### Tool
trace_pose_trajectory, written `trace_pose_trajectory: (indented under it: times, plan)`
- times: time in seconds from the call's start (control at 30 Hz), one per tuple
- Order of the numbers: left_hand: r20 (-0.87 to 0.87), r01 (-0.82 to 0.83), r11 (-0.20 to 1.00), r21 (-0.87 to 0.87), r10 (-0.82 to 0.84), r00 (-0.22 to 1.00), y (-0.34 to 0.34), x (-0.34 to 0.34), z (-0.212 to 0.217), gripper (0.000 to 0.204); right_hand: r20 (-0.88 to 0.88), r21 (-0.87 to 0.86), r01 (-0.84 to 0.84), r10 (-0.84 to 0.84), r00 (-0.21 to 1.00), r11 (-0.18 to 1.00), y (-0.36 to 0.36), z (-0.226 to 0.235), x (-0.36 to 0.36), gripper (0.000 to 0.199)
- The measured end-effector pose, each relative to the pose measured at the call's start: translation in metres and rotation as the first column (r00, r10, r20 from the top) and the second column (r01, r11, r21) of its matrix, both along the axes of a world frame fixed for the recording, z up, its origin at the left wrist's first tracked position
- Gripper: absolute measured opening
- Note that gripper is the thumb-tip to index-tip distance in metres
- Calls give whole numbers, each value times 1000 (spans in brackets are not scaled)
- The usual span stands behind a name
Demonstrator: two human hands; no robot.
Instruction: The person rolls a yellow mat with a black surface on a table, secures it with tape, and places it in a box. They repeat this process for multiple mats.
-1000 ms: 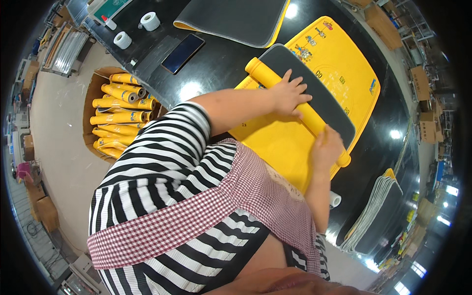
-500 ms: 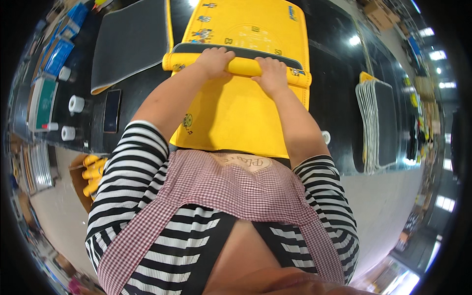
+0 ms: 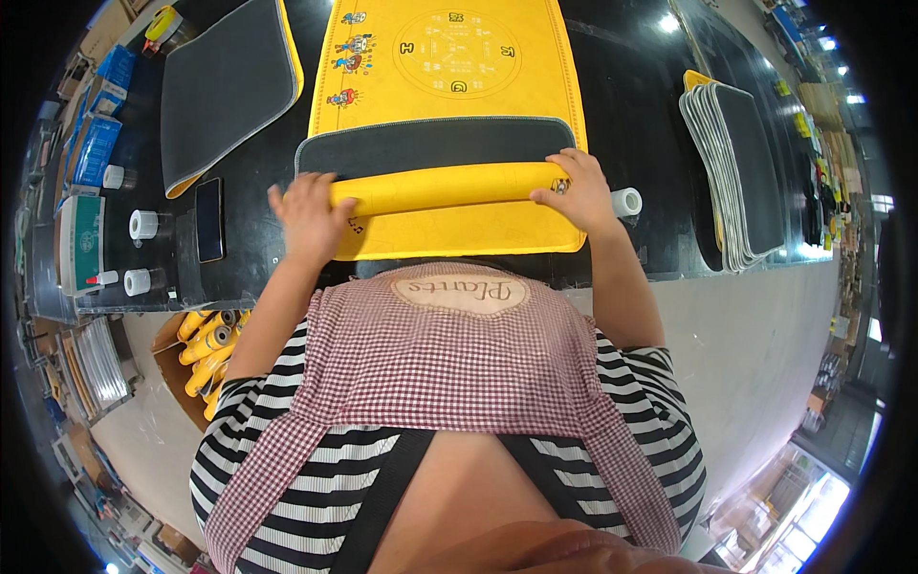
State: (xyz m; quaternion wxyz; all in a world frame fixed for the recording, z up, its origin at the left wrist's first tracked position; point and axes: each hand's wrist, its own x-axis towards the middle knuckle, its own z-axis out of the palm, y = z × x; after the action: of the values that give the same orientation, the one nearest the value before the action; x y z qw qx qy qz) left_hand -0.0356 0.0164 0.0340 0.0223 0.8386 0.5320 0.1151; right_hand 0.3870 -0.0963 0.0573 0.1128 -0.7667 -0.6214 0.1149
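A yellow mat with printed pictures lies on the black table, partly rolled into a yellow tube near me. Behind the tube the mat's dark grey underside shows. My left hand presses on the tube's left end, and my right hand grips its right end.
A dark grey mat lies at the back left, a stack of mats at the right. A phone, white tape rolls and blue boxes sit at the left. A box of rolled yellow mats stands below the table.
The view has swung so the mat now lies straight ahead. The tube has been rolled closer to me, with both hands staying on its ends.
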Motion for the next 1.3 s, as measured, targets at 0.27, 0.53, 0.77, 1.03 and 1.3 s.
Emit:
trace_pose_trajectory:
  times: [0.27, 0.53, 0.77, 1.03, 1.3]
  plan:
    - [483, -138, 961, -241, 242, 841, -11, -39, -22, 34, -220, 525, 128, -11, 975, 841, -74, -73, -18, 58]
    - [106, -97, 978, 183, 78, 991, 2, -21, -29, 36, 167, 404, -66, -2, 986, 912, -50, -53, -17, 61]
    - [60, 397, 906, 146, -409, 911, -15, 106, -7, 67, 184, 134, -34, 9, 983, 990, 26, -27, 6, 57]
    - [29, 437, 899, 38, -438, 899, 8, 114, -6, 75, -452, 171, 409, -298, 841, 896, -1, 22, 129, 35]
    - [25, 444, 895, 42, -445, 895, 7, 116, -13, 72, -154, -306, 204, -260, 953, 930, -45, -28, 161, 29]
